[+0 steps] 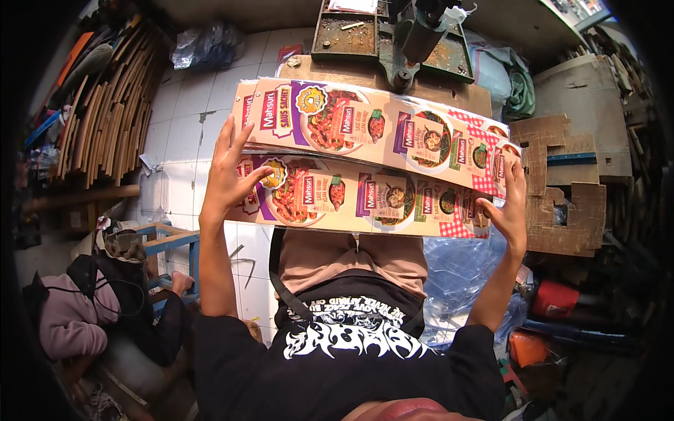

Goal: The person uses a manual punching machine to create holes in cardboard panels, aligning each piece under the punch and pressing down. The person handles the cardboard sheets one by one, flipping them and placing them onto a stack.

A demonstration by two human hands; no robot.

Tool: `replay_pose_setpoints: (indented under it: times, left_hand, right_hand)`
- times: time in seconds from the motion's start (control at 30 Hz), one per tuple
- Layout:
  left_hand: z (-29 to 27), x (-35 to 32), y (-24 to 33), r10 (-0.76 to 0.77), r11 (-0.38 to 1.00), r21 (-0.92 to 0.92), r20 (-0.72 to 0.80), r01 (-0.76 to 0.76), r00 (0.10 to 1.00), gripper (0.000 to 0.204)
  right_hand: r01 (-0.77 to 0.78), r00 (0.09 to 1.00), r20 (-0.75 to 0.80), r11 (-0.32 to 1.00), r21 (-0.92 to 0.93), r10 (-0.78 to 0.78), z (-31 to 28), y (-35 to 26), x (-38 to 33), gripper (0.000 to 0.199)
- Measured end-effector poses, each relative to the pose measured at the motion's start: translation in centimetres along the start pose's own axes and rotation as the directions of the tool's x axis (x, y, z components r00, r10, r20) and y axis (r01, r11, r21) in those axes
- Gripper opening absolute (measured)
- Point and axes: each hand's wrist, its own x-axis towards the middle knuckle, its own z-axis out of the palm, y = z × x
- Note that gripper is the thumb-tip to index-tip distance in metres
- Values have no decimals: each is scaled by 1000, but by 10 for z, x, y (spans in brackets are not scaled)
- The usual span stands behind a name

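— Over the lap, between both hands: what is that?

— A stack of printed cardboard sheets (365,158), long and flat, with pictures of food on purple, orange and red-checked panels. It is held up above the knees, and its far edge reaches close to the near edge of the wooden workbench (337,74). The upper sheets sit shifted away from the lower ones.

— How do the hands have it?

— The left hand (228,175) presses flat against the left end, fingers spread wide and pointing up, thumb laid across the lower sheets. The right hand (511,210) is at the right end, palm against the edge, fingers partly curled; how far they wrap behind the stack I cannot tell.

— And on the workbench?

— A heavy green metal machine (414,38) stands at its far side, with a rusty tray (347,31) at its left holding small bits.

— The room?

— White floor tiles (182,151), cracked in places. Along the left wall leans a pile of brown cardboard strips (112,112). A crumpled clear plastic bag (207,45) lies at the far left of the floor. To the right stand cut brown cardboard pieces (562,182), with blue plastic sheeting (460,274) near the right knee. At the lower left is a blue wooden stool (168,242) and what may be another person in a pink sleeve (67,319); the rim blurs it.
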Motion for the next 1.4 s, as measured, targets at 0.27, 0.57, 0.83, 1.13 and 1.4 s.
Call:
replay_pose_setpoints:
  times: [0.27,0.57,0.83,1.13,1.4]
  left_hand:
    - [5,6,-1,-166,961,-233,-45,151,985,58]
    - [10,4,-3,-48,998,-37,-161,42,986,55]
    - [8,-5,4,-135,991,-13,-187,135,973,60]
    - [-7,-66,-16,-585,795,-261,-90,548,806,47]
    - [2,-82,-11,-710,611,-519,-25,598,704,40]
  right_hand:
    - [-79,993,-61,965,249,97,8,48,2,97]
    - [-69,996,-23,931,358,82,15,30,34,94]
    - [-160,983,-12,895,417,181,18,32,19,93]
    - [-557,768,160,522,647,621,37,24,-57,55]
    - [-521,722,18,527,671,691,58,1,-77,43]
